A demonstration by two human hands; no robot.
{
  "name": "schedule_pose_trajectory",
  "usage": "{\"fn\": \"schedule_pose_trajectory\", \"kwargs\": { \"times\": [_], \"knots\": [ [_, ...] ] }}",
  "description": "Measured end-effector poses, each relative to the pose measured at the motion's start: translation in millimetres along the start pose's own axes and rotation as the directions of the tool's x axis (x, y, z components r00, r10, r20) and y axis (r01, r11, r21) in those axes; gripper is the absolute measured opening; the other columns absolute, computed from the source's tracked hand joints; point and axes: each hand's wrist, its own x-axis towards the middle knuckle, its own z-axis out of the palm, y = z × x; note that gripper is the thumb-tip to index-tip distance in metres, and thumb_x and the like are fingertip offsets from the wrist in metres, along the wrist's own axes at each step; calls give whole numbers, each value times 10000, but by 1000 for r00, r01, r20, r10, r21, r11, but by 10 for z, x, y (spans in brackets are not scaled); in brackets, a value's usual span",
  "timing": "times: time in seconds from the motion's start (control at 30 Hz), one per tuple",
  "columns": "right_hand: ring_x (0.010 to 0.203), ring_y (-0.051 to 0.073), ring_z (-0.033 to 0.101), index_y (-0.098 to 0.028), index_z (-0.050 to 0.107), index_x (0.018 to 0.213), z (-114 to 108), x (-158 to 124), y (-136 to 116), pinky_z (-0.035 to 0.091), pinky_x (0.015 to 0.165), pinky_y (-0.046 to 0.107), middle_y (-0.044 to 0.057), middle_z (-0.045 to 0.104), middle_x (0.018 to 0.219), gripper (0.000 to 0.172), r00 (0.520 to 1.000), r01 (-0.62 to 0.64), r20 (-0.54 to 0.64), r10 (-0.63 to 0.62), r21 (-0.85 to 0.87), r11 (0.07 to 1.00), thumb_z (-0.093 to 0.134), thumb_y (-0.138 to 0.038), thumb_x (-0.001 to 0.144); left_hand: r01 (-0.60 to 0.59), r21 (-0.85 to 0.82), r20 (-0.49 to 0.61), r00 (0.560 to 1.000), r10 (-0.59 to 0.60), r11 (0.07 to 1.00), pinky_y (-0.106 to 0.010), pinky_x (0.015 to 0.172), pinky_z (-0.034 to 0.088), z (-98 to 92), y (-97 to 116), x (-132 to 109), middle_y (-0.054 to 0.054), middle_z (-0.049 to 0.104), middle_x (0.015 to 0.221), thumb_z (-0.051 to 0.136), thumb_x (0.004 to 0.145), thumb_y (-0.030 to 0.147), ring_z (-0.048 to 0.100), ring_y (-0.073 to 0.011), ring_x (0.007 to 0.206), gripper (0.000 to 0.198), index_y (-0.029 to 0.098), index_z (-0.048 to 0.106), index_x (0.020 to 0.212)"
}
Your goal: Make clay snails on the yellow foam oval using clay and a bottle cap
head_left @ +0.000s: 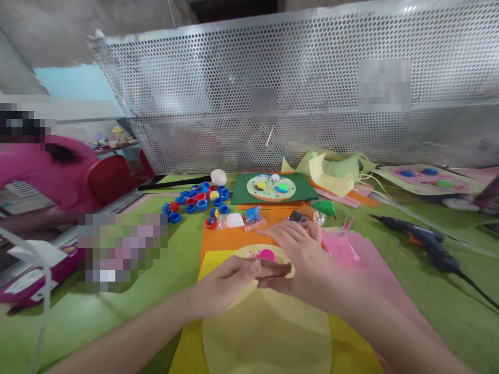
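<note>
Pale yellow paper with rounded outlines (267,332) lies in front of me on brighter yellow sheets (185,345). On its upper part are a bright pink disc (267,255) and small googly eyes (253,254). My left hand (239,278) reaches over the paper with fingers stretched to the right. Just beside it, my right hand (302,254) is spread above the paper, its thumb below the left fingertips. I see nothing held in either hand; the right palm and part of the paper are hidden.
Blue and red bottle caps (200,200) lie at the back left. A decorated round piece (273,188) rests on green sheets. To the right are a glue gun (424,241) and a bag of pink material (339,246). Behind stands a perforated metal panel (312,67); a person (58,171) is at left.
</note>
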Motion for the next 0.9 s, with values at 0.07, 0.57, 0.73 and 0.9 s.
{"fn": "schedule_pose_trajectory", "kwargs": {
  "times": [0.07, 0.57, 0.73, 0.9],
  "knots": [
    [1061, 249, 481, -271, 481, 1150, -43, 2, 46, 292, 884, 454, 29, 572, 1164, 514, 1000, -29, -5, 29, -24, 999, 690, -387, 695, -25, 82, -37, 999, 28, 996, -412, 1038, 311, -48, 8, -2, -45, 606, 1200, 356, 850, 577, 485, -258, 1180, 490, 258, 667, 1056],
    [1045, 249, 496, -264, 521, 1102, -72, 38, 87, 272, 891, 477, 34, 594, 1127, 402, 1000, -6, -31, 5, -42, 999, 639, -289, 718, 34, 121, -67, 997, -26, 992, -371, 973, 389, -34, -26, 14, -57, 542, 1279, 526, 844, 376, 501, -233, 1169, 303, 269, 628, 1108],
    [1023, 229, 497, -234, 540, 1055, -35, 25, 49, 299, 864, 435, 30, 596, 1108, 359, 999, 5, 39, -6, 9, 1000, 621, -222, 705, -54, 313, -23, 998, 64, 948, -316, 944, 420, 2, -20, 19, -33, 595, 1215, 523, 853, 275, 534, -203, 1124, 280, 284, 620, 1116],
    [1033, 221, 487, -234, 545, 998, -25, 8, 19, 280, 873, 433, 6, 594, 1108, 315, 998, 4, 62, -6, 38, 999, 626, -239, 693, -153, 426, -20, 984, 179, 891, -288, 932, 443, 42, -14, 31, -35, 644, 1133, 552, 833, 207, 567, -190, 1071, 276, 257, 644, 1088]
  ]
}}
